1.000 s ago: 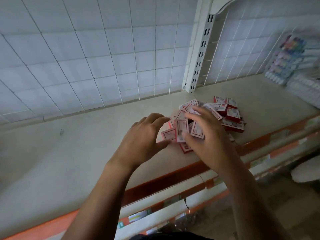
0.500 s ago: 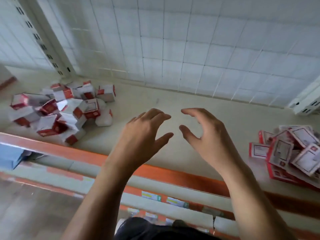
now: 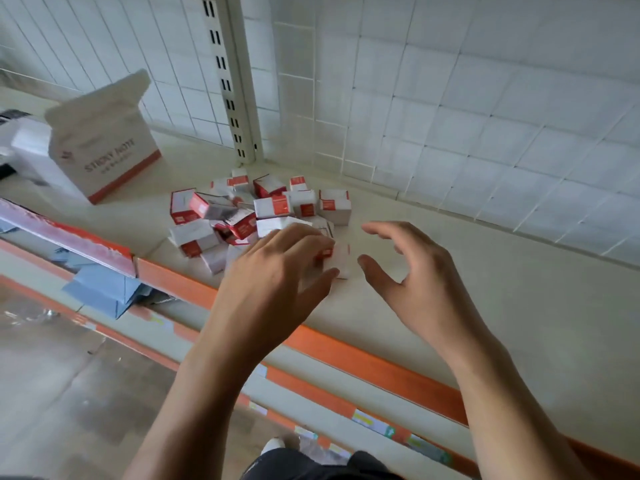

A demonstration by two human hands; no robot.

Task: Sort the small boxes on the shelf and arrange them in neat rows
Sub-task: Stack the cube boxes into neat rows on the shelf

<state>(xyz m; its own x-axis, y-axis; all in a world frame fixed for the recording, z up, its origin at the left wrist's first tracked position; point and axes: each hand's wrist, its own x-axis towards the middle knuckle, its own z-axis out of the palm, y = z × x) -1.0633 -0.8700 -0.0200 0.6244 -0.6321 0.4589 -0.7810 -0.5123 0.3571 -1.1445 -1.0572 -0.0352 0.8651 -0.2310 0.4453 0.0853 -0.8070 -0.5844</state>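
The left hand's point(image 3: 273, 282) fingers point(image 3: 304, 237) are spread and lightly bent over the near edge of the pile of small boxes point(image 3: 263, 209); whether they touch it cannot be told. The right hand point(image 3: 419, 285) hovers just beside, fingers apart and curved, holding nothing. The boxes lie jumbled on the shelf point(image 3: 485, 289), near the slotted upright point(image 3: 235, 81). They look like light, stiff cardboard that crushes easily, best pinched across the two broad faces. The wire grid point(image 3: 450, 116) limits how far back a row can go. A tall carton point(image 3: 104, 147) bounds the space on the left.
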